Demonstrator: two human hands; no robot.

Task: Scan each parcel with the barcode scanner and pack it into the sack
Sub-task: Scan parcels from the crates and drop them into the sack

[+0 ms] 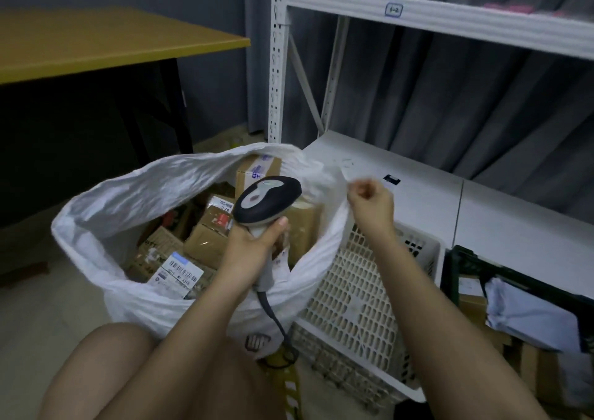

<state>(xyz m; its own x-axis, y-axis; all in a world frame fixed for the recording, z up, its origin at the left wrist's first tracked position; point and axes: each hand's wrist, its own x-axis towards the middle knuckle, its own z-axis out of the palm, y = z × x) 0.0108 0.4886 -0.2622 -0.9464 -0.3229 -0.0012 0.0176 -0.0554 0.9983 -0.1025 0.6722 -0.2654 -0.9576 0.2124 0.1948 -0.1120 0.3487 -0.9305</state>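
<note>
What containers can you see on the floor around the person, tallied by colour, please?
White sack, held open by the right hand, parcels inside: 1
White perforated plastic basket, tipped beside the sack: 1
Dark crate at the right, holding parcels: 1
Total: 3 containers

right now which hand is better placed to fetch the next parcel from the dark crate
Right hand: it only pinches the sack rim, nearer the dark crate. Left hand grips the scanner.
</note>
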